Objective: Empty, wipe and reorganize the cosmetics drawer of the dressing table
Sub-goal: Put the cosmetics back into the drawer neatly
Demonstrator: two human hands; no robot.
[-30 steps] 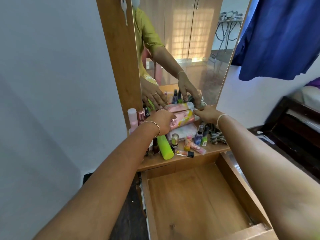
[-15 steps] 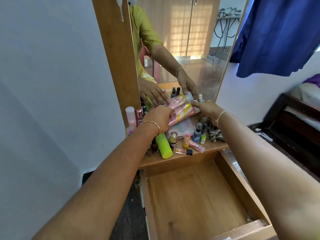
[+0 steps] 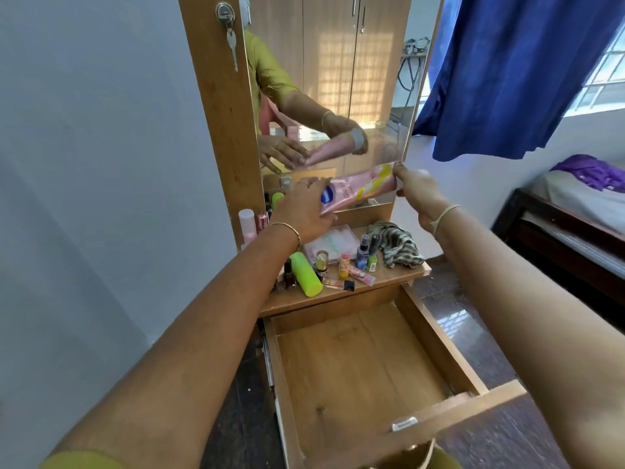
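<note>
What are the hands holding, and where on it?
The pink tube, by both ends: the left hand grips its lower end, the right hand pinches its upper end.

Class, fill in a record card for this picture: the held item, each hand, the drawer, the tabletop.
Held item: pink tube, tilted, in front of the mirror
Left hand: grips its lower end
Right hand: fingers pinch its upper end
Drawer: pulled open, bare wood bottom showing
Tabletop: green bottle lying down, striped cloth, small bottles
</note>
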